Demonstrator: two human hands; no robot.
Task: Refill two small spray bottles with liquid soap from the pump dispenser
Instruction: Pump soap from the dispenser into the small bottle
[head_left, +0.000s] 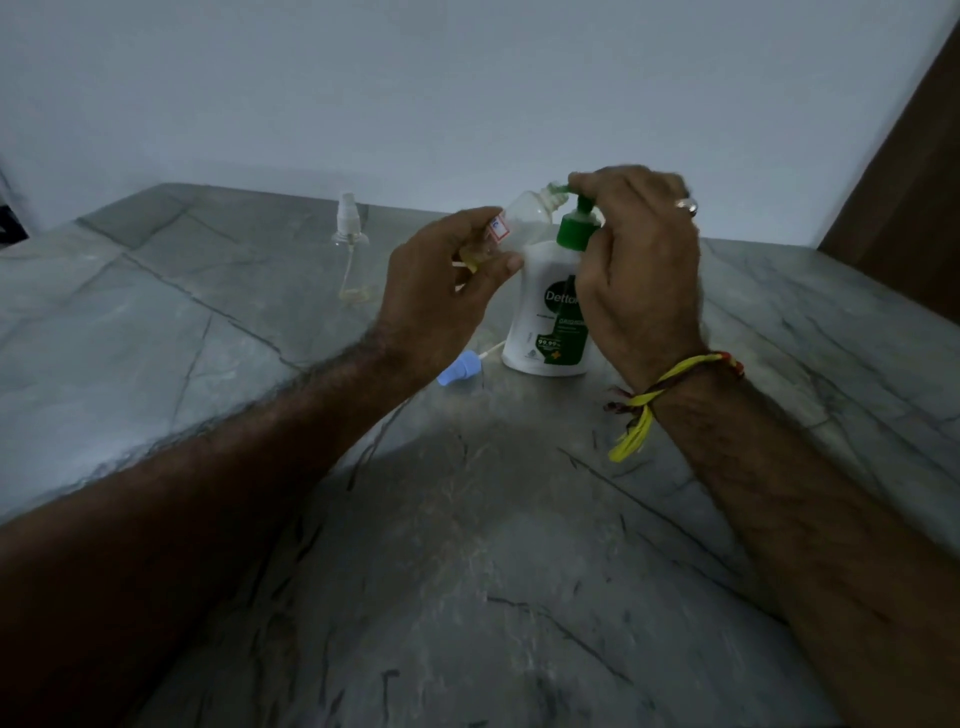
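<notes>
Dim grey veined stone counter (208, 322) against pale plain wall (467, 78), brown panel (914, 197) at right.

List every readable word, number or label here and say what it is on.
"Dettol", last letter hidden by the right hand: soap dispenser label.
"99.99", partly blurred: same label, lower down.
Green band text: too blurred.
Red-bordered sticker on the bottle in the left hand: unreadable.

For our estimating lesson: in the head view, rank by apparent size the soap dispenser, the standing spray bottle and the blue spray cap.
1. soap dispenser
2. standing spray bottle, though it stands farther from the camera
3. blue spray cap, lying on the counter
</notes>
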